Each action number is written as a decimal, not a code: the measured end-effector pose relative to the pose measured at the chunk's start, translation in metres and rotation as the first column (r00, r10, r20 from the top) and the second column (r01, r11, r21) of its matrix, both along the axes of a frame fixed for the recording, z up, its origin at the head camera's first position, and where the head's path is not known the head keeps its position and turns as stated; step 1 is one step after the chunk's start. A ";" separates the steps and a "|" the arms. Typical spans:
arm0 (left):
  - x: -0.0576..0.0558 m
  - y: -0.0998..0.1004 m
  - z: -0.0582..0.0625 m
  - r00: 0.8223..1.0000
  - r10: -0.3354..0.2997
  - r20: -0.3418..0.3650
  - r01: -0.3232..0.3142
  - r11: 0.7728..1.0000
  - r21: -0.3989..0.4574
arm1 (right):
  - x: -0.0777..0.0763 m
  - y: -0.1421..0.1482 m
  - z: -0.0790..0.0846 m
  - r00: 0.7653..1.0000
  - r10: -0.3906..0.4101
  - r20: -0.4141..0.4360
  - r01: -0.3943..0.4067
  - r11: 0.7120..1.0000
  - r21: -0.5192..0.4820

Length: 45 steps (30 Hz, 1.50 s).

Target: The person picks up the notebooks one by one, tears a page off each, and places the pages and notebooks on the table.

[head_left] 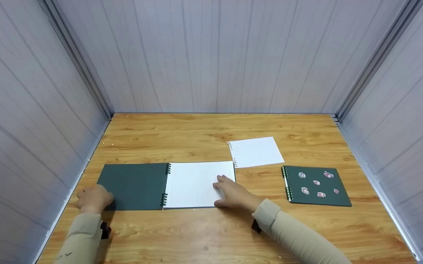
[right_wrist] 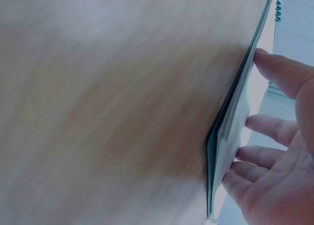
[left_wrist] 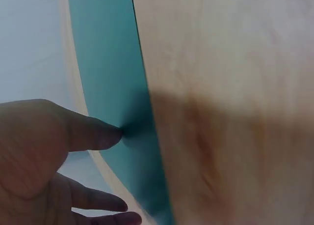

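Head view: an open notebook is lying near the front of the wooden table, green cover spread left, lined page right.
Left hand: resting at the cover's outer left corner, thumb touching the green edge, fingers loosely extended and gripping nothing.
Right hand: lying flat on the white page's right edge, fingers straight, pressing rather than clasping.
Loose sheet: sitting just behind the page's far right corner.
Closed notebook: lying well right, stickers showing on its green cover.
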<state>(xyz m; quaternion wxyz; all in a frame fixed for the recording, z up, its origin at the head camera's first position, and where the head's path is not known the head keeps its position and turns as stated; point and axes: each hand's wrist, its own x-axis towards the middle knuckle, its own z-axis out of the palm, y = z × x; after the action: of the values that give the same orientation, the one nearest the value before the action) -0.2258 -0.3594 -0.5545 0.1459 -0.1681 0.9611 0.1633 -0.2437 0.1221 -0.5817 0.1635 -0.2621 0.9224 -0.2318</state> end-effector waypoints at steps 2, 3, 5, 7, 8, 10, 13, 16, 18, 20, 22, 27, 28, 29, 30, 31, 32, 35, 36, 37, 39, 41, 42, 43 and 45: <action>-0.005 0.009 0.000 0.996 -0.080 -0.041 0.080 0.997 -0.011 | 0.001 0.000 0.000 1.000 -0.005 0.006 0.005 1.000 0.000; -0.007 0.014 -0.001 0.990 -0.126 -0.068 0.125 0.992 -0.013 | 0.000 0.000 0.000 1.000 -0.007 0.005 0.007 1.000 -0.001; -0.013 0.025 -0.003 0.967 -0.222 -0.122 0.224 0.975 -0.002 | -0.001 0.000 0.001 1.000 -0.012 0.002 0.012 1.000 -0.008; -0.020 0.037 -0.005 0.940 -0.301 -0.159 0.310 0.950 0.031 | -0.003 -0.001 0.002 1.000 -0.021 -0.010 0.020 1.000 -0.022; -0.023 0.043 -0.006 0.927 -0.331 -0.176 0.343 0.938 0.041 | -0.004 -0.001 0.003 1.000 -0.026 -0.014 0.025 0.999 -0.028; -0.029 0.055 -0.009 0.899 -0.389 -0.202 0.406 0.913 0.049 | -0.007 -0.001 0.004 0.999 -0.038 -0.019 0.038 0.999 -0.035; -0.036 0.069 -0.011 0.859 -0.461 -0.225 0.479 0.877 0.031 | -0.012 -0.002 0.005 0.998 -0.056 -0.030 0.055 0.998 -0.043; -0.041 0.080 -0.014 0.830 -0.511 -0.224 0.524 0.852 -0.001 | -0.017 -0.002 0.005 0.997 -0.074 -0.038 0.071 0.996 -0.055; -0.043 0.085 -0.016 0.817 -0.535 -0.213 0.544 0.839 -0.022 | -0.021 -0.002 0.004 0.995 -0.089 -0.047 0.086 0.995 -0.055; -0.045 0.088 -0.018 0.813 -0.550 -0.193 0.555 0.831 -0.029 | -0.023 -0.001 0.002 0.993 -0.104 -0.054 0.101 0.994 -0.046; -0.046 0.090 -0.020 0.808 -0.564 -0.172 0.567 0.823 -0.037 | -0.025 0.000 0.000 0.991 -0.117 -0.063 0.115 0.993 -0.030; -0.048 0.093 -0.025 0.797 -0.587 -0.145 0.584 0.809 -0.067 | -0.030 0.000 -0.002 0.988 -0.143 -0.063 0.143 0.990 -0.014; -0.049 0.093 -0.025 0.795 -0.588 -0.145 0.585 0.808 -0.072 | -0.032 0.000 -0.002 0.987 -0.147 -0.063 0.147 0.989 -0.012; -0.050 0.094 -0.025 0.793 -0.591 -0.146 0.586 0.806 -0.078 | -0.033 0.000 -0.002 0.986 -0.152 -0.064 0.151 0.988 -0.013; -0.050 0.094 -0.025 0.792 -0.593 -0.147 0.588 0.805 -0.083 | -0.033 0.000 -0.002 0.986 -0.155 -0.065 0.155 0.988 -0.011; -0.051 0.095 -0.024 0.790 -0.595 -0.148 0.589 0.803 -0.087 | -0.034 -0.001 -0.002 0.985 -0.157 -0.066 0.157 0.988 -0.005; -0.051 0.095 -0.023 0.789 -0.597 -0.147 0.590 0.802 -0.090 | -0.035 -0.001 -0.002 0.985 -0.158 -0.070 0.158 0.987 0.000; -0.051 0.096 -0.020 0.784 -0.605 -0.142 0.597 0.796 -0.099 | -0.037 -0.003 -0.003 0.986 -0.148 -0.078 0.151 0.988 0.034; -0.051 0.096 -0.020 0.782 -0.607 -0.141 0.598 0.795 -0.103 | -0.037 -0.004 -0.004 0.987 -0.141 -0.081 0.145 0.988 0.046; -0.051 0.096 -0.019 0.781 -0.609 -0.140 0.600 0.793 -0.107 | -0.038 -0.004 -0.005 0.987 -0.136 -0.085 0.141 0.989 0.054; -0.050 0.095 -0.019 0.778 -0.612 -0.142 0.602 0.790 -0.115 | -0.038 -0.006 -0.006 0.988 -0.126 -0.094 0.132 0.989 0.068; -0.050 0.095 -0.020 0.776 -0.613 -0.148 0.602 0.790 -0.118 | -0.039 -0.007 -0.007 0.988 -0.122 -0.095 0.129 0.988 0.080; -0.050 0.094 -0.020 0.773 -0.615 -0.154 0.603 0.788 -0.120 | -0.039 -0.008 -0.007 0.988 -0.122 -0.094 0.131 0.988 0.086; -0.050 0.094 -0.021 0.773 -0.615 -0.157 0.604 0.789 -0.118 | -0.039 -0.008 -0.007 0.988 -0.121 -0.099 0.130 0.987 0.090; -0.050 0.094 -0.022 0.775 -0.612 -0.158 0.602 0.791 -0.110 | -0.039 -0.009 -0.008 0.988 -0.119 -0.097 0.129 0.986 0.107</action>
<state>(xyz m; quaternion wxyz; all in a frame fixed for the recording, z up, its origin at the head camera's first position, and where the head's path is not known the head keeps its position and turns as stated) -0.2758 -0.2657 -0.5763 0.0963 0.1626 0.9772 0.0966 -0.2831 0.1127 -0.5893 0.1212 -0.2048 0.9550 -0.1769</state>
